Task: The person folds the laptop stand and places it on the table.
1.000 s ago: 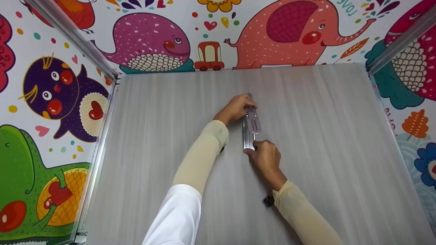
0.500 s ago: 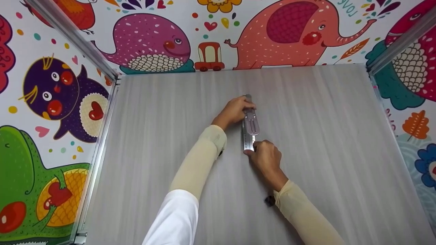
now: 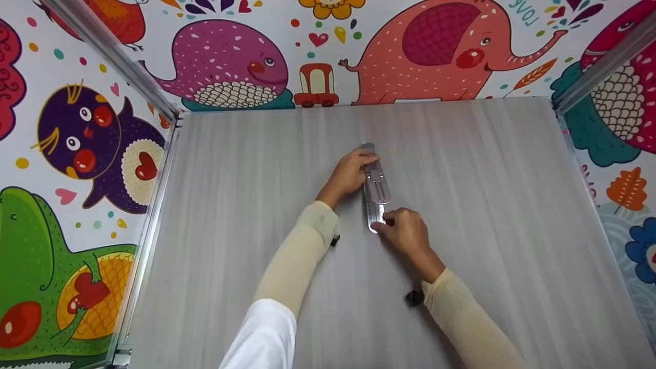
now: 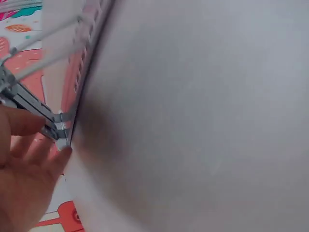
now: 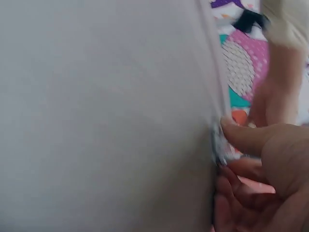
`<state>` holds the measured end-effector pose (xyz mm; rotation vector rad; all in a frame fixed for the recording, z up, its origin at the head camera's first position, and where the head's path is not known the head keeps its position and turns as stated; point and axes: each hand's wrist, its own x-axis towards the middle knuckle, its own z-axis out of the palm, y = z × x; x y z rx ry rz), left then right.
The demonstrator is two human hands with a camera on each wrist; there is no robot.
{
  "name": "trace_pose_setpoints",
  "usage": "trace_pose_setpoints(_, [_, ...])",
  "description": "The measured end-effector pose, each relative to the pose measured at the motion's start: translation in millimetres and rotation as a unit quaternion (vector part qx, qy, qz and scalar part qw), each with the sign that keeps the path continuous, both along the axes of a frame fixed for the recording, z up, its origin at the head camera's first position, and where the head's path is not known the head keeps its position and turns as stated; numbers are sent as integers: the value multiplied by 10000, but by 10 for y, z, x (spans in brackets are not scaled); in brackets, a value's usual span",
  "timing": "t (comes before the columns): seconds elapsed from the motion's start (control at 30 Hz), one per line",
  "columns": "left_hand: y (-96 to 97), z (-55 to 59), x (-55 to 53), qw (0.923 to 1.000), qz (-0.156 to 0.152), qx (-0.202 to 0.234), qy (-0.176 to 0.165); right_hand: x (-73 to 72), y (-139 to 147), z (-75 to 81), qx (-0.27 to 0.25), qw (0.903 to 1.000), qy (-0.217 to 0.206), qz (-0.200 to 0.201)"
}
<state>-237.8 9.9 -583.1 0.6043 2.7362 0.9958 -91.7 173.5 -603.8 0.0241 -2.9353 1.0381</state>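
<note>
A narrow silver folding laptop stand (image 3: 374,218) lies lengthwise away from me over the tabletop in the head view. A slotted, purplish piece (image 3: 379,189) sits along its right side. My left hand (image 3: 349,174) grips the stand near its far end. In the left wrist view, that hand (image 4: 29,164) has thumb and fingers on either side of a hinged part, with notches and two rods of the stand (image 4: 79,63) showing. At the near end, my right hand (image 3: 407,230) pinches the stand's edge. The right wrist view is blurred; the hand (image 5: 270,169) hides most of the stand there.
The wood-grain tabletop (image 3: 230,230) spreads around both hands. Metal frame posts (image 3: 107,56) rise at the back corners. Cartoon-printed panels (image 3: 318,46) stand behind and along both sides. Each wrist carries a small black device (image 3: 414,298).
The far end of the stand has swung slightly left, with my left hand shifting left and a little nearer. My right thumb has moved up a bit, and the rounded near end now shows more.
</note>
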Motion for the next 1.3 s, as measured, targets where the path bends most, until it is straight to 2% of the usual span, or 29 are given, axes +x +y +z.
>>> trace_pose_setpoints(0.03, [-5,-27,43,9997,202,146,47,-45,45,-4,-209,9997,21,139])
trace_pose_setpoints(0.1, [-12,-73,154,9959,739,490,-169,-147,126,-11,-564,9978,25,356])
trace_pose_setpoints(0.17, [-16,-106,279,9882,1232,772,-491,-257,189,-24,-824,9952,-22,519])
trace_pose_setpoints(0.23, [-20,-122,404,9803,1511,979,-807,-359,225,-29,-936,9938,-104,600])
trace_pose_setpoints(0.27, [-25,-126,466,9779,1552,1043,-933,-406,236,-30,-940,9935,-134,630])
trace_pose_setpoints(0.33, [-32,-123,571,9789,1447,1028,-1008,-489,250,-33,-923,9929,-176,724])
trace_pose_setpoints(0.43, [-41,-129,679,9872,1110,797,-822,-579,257,-36,-847,9925,-188,858])
trace_pose_setpoints(0.5, [-40,-139,716,9923,942,572,-563,-617,260,-41,-835,9921,-231,904])
trace_pose_setpoints(0.57, [-40,-152,730,9948,881,402,-306,-641,261,-45,-841,9917,-266,936])
trace_pose_setpoints(0.67, [-44,-156,723,9951,926,320,-99,-659,253,-44,-978,9894,-357,1013])
trace_pose_setpoints(0.8, [-60,-122,685,9941,952,489,-179,-662,234,-24,-1122,9861,-463,1136])
trace_pose_setpoints(0.93, [-58,-72,634,9928,955,648,-326,-670,216,2,-1092,9867,-550,1073])
trace_pose_setpoints(1.17, [-28,-32,511,9896,1208,758,-201,-800,150,76,-1071,9920,-322,591])
trace_pose_setpoints(1.23, [-21,-25,471,9880,1283,831,-224,-850,134,96,-1197,9911,-415,416])
trace_pose_setpoints(1.3, [-17,-11,435,9839,1418,1000,-421,-898,116,120,-1585,9844,-741,195])
